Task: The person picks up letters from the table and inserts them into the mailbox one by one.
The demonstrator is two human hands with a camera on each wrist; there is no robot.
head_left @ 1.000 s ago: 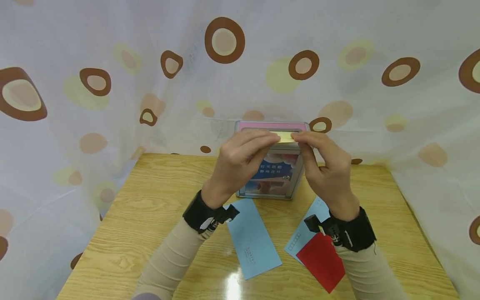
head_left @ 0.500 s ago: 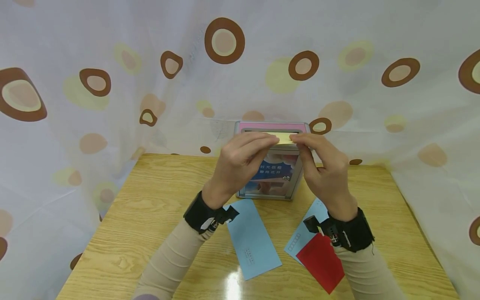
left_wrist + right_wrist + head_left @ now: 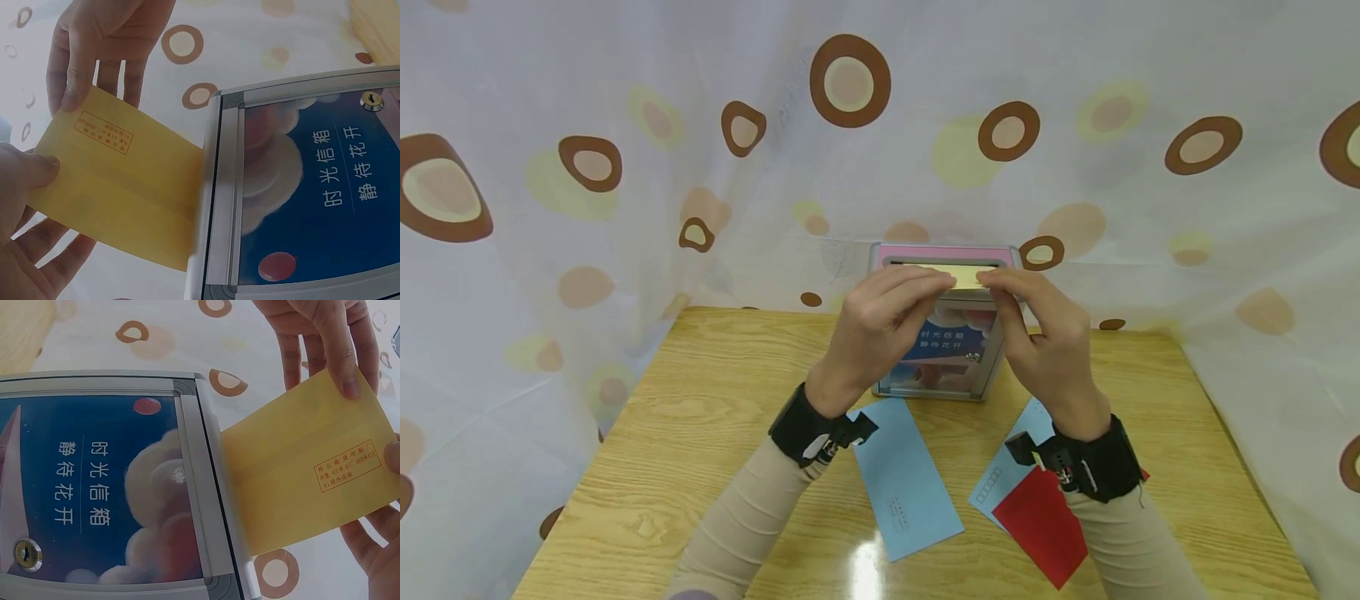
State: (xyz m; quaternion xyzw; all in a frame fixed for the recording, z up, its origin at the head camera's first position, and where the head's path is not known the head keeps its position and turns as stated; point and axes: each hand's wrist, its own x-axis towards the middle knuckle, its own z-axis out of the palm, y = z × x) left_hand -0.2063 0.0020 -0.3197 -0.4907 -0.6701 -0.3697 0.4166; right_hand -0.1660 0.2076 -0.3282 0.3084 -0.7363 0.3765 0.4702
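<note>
Both hands hold a yellow paper envelope (image 3: 967,277) with a red printed box on it, up at the top of a metal-framed mailbox (image 3: 951,343). My left hand (image 3: 880,318) pinches one corner region between thumb and fingers. At the opposite side, my right hand (image 3: 1051,337) grips it the same way, thumb on the printed face. In the left wrist view the envelope (image 3: 125,187) slants toward the mailbox, its leading edge hidden behind the frame (image 3: 219,200). The right wrist view shows that edge of the envelope (image 3: 281,469) out of sight behind the frame too.
A light blue envelope (image 3: 906,479) lies on the wooden table (image 3: 700,417) in front of the mailbox. To the right, a red envelope (image 3: 1043,525) overlaps another blue envelope (image 3: 1000,479), partly under my right forearm. A patterned curtain (image 3: 760,192) hangs behind and at the sides.
My right hand and wrist have shifted slightly left. A wider strip of the yellow envelope shows at the slot, and my left hand has barely moved.
</note>
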